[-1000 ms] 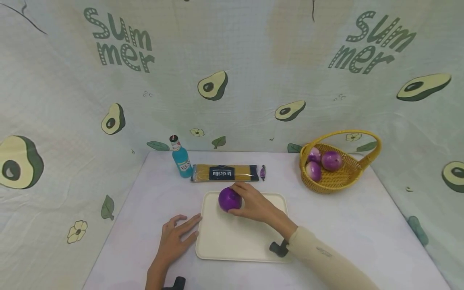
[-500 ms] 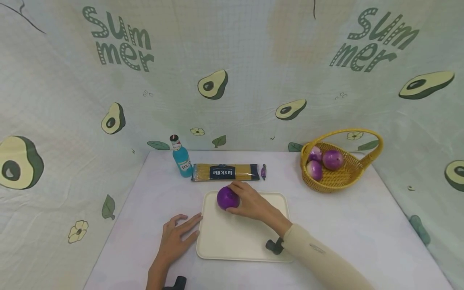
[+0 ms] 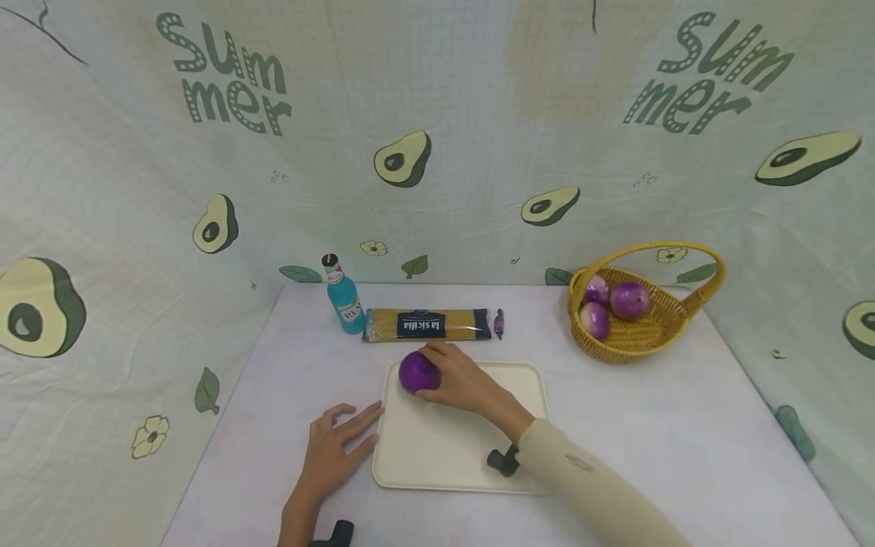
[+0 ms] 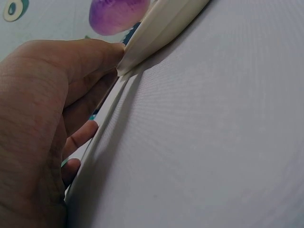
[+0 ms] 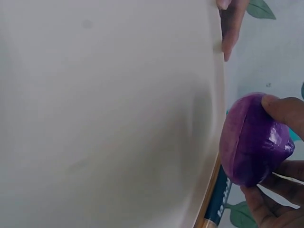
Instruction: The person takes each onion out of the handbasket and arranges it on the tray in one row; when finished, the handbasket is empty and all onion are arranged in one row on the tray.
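Observation:
A round purple onion [image 3: 418, 373] is pinched between the thumb and fingers of my right hand [image 3: 454, 380]. It is over the far left corner of a cream tray [image 3: 444, 448], with a darker tip showing in the right wrist view. On the tray's left edge my left hand [image 3: 335, 452] rests with extended fingers and spread thumb. The left wrist view shows its thumb and fingertips touching the tray's rim [image 4: 156, 35]. From the head view I cannot tell how high the onion is above the tray.
Behind the tray lies a pack of spaghetti [image 3: 454, 325], with a small purple wrapped candy [image 3: 499, 324] to its right. A blue bottle [image 3: 346, 304] stands at its left end. A yellow wicker basket [image 3: 649, 346] at the back right holds 3 purple onions [image 3: 630, 301].
My right hand has moved left with the onion, toward the tray's far left corner. The left hand stays at the tray's edge.

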Tool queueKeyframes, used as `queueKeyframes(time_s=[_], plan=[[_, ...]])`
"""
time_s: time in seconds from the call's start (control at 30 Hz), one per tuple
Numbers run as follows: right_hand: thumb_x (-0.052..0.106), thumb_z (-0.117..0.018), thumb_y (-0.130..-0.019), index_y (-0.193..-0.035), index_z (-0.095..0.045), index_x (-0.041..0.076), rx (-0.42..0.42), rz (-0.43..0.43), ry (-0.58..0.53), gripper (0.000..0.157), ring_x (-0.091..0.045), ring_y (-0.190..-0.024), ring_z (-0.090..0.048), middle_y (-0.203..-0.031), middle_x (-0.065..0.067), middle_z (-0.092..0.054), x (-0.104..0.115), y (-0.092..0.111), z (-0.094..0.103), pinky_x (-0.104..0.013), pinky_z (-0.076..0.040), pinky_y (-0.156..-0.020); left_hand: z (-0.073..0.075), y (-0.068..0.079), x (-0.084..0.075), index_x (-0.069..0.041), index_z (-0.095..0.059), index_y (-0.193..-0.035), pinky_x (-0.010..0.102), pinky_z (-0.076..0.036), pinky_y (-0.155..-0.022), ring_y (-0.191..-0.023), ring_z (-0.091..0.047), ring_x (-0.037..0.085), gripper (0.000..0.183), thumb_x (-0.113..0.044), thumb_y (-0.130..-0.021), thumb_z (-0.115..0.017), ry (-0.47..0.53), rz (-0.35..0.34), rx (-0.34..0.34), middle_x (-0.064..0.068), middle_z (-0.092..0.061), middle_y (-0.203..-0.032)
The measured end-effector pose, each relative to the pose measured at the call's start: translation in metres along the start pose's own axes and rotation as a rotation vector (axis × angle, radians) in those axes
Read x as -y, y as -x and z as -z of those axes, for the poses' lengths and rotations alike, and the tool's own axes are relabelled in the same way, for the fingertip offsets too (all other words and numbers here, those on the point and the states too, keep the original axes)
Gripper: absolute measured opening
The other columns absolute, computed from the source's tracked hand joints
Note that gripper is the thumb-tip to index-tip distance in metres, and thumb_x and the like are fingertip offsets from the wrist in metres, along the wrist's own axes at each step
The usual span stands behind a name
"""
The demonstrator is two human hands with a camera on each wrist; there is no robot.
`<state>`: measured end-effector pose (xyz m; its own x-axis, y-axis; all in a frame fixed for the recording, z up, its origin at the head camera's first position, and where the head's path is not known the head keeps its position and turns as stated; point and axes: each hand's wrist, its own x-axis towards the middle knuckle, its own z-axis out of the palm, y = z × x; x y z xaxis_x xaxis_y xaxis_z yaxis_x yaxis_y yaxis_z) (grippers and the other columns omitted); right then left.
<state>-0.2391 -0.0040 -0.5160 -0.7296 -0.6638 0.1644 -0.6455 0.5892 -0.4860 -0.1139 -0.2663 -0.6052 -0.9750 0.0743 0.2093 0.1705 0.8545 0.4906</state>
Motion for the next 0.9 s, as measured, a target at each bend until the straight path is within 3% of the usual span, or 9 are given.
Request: queueKeyframes(time_s=[0.6, 0.9], plan=[[0.038, -0.083, -0.083, -0.139, -0.055, 0.001, 0.026, -0.006, -0.013, 0.072, -0.030, -0.127, -0.052, -0.141, -0.015, -0.051, 0.003, -0.010, -0.013, -0.040, -0.047, -0.103, 0.001, -0.001, 0.000, -0.046, -0.055, -0.140, 0.051, -0.022, -0.107, -0.132, -0.038, 0.017, 0.047, -0.051, -0.095, -0.065, 0.008, 0.018, 0.030, -0.030, -0.052, -0.139], [0.038, -0.083, -0.083, -0.139, -0.055, 0.002, 0.032, -0.008, -0.005, 0.073, -0.030, -0.128, -0.051, -0.142, -0.016, -0.052, 0.002, -0.011, -0.022, -0.040, -0.046, -0.104, 0.000, 0.000, 0.000, -0.043, -0.056, -0.140, 0.052, -0.024, -0.105, -0.131, -0.040, 0.019, 0.046, -0.051, -0.095, -0.064, 0.011, -0.016, 0.006, -0.028, -0.053, -0.139]])
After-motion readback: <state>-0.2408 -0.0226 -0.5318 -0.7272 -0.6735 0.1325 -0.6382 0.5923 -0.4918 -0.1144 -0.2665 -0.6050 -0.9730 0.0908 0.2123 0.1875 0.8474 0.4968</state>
